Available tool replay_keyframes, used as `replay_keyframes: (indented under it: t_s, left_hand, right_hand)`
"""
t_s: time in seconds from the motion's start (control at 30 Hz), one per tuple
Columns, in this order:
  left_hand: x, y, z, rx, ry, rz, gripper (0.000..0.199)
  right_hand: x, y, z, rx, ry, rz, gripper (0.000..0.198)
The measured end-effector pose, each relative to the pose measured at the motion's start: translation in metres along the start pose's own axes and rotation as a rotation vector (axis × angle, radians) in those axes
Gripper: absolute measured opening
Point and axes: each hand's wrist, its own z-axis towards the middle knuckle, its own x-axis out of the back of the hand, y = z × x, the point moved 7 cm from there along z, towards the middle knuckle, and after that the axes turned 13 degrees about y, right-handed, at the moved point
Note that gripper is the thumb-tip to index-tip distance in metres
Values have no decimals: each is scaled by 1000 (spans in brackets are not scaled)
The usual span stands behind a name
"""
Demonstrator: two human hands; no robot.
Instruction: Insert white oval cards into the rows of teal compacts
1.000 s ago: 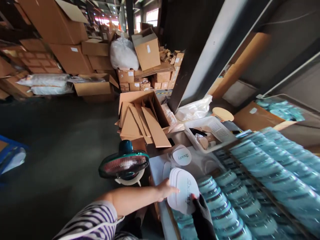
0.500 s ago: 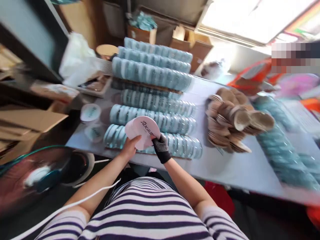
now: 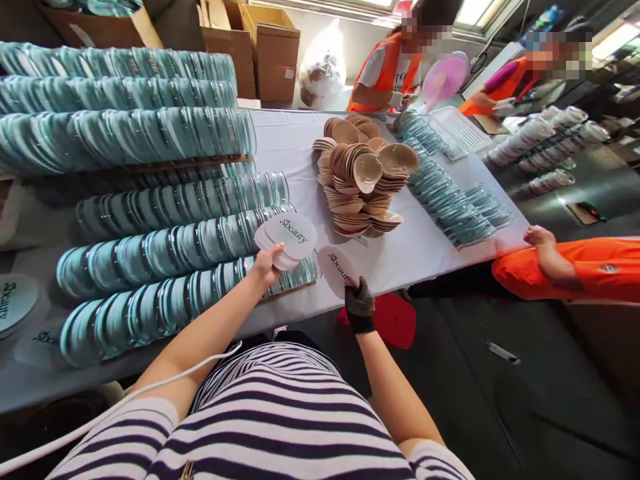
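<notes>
My left hand (image 3: 267, 265), bare, is closed on a small stack of round white discs (image 3: 293, 235) printed with "beauty" lettering. A single printed disc (image 3: 336, 268) of the same kind is gripped at its lower edge by my right hand (image 3: 359, 303), which wears a black dotted glove. The two hands are apart, both over the table's front edge. Close beyond the left hand run long rows of clear, bluish round containers (image 3: 165, 247) standing on edge. Past the right hand lies a heap of nested beige teardrop-shaped cups (image 3: 363, 177).
Bluish clear pieces (image 3: 445, 187) lie along the table's right side beside a white basket (image 3: 459, 133). Two people in orange vests (image 3: 385, 73) are at the far side; another person's orange sleeve (image 3: 565, 267) reaches in from the right. A red stool (image 3: 387, 320) stands below the table edge.
The view has swung to the right. My hands have moved apart, and one disc is now separate in my right hand while the stack stays in my left.
</notes>
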Motion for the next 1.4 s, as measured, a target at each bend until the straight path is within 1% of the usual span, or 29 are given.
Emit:
replay_keyframes:
  t_s: [0.03,0.07,0.1,0.17,0.23,0.37,0.47,0.5,0.57,0.67,0.77,0.9,0.93,1.0,1.07,1.13,1.2,1.23,1.27,1.3,1.33,1.4]
  left_hand:
    - [-12,-6,9,38,-7,-10,38]
    - [-22,-13,17,78,-14,-14,38]
    - [-30,-20,24,118,-13,-10,38]
    - [-38,-33,36,168,18,10,39]
    - [-38,-41,44,181,55,32,39]
    - [-33,-47,49,161,47,23,39]
    - [-30,-50,49,161,53,-8,40]
    - [-30,-51,49,169,56,-16,41]
    - [-30,-52,49,184,60,-30,41]
    - [-31,-52,49,197,77,-51,43]
    - [-30,-53,48,222,85,-65,42]
    - [-30,-52,46,233,85,-63,37]
    - [-30,-52,45,232,89,-59,36]
    - [-30,-53,45,229,89,-53,36]
    - [-30,-53,45,222,87,-52,36]
    - [-30,-54,46,214,78,-54,36]
    - [-30,-55,46,203,76,-58,36]
    - [-29,-55,47,197,75,-63,36]
    - [-29,-55,47,190,75,-68,35]
    - [-29,-55,48,183,77,-73,34]
    - [-29,-55,49,176,78,-77,33]
    - [-30,-56,51,165,81,-79,32]
  right_hand:
    - [0,7,-5,69,-64,-137,45]
    - [-2,10,-12,121,-122,-216,42]
    - [-5,11,-18,170,-174,-258,41]
    - [-16,5,-26,254,-267,-331,40]
    - [-30,-4,-26,286,-331,-405,40]
    - [-67,-23,-14,331,-507,-496,36]
    - [-83,-25,-7,299,-625,-539,40]
    - [-83,-23,-6,276,-636,-551,40]
    - [-79,-21,-3,265,-613,-545,34]
    - [-77,-26,-1,325,-525,-489,32]
    - [-91,-31,-1,359,-469,-471,34]
    - [-117,-33,-4,358,-506,-442,33]
    - [-120,-32,-4,341,-520,-410,31]
    - [-125,-30,-4,204,-591,-251,27]
    - [-129,-29,-6,23,-698,-35,28]
    - [-136,-32,-10,-187,-819,255,30]
    - [-143,-37,-14,-403,-919,542,29]
    - [-145,-38,-16,-505,-961,656,29]
    - [-147,-38,-17,-572,-996,714,32]
    - [-147,-36,-17,-588,-1026,691,34]
    - [-146,-32,-16,-567,-1058,615,35]
    - [-139,-23,-12,-445,-1112,357,31]
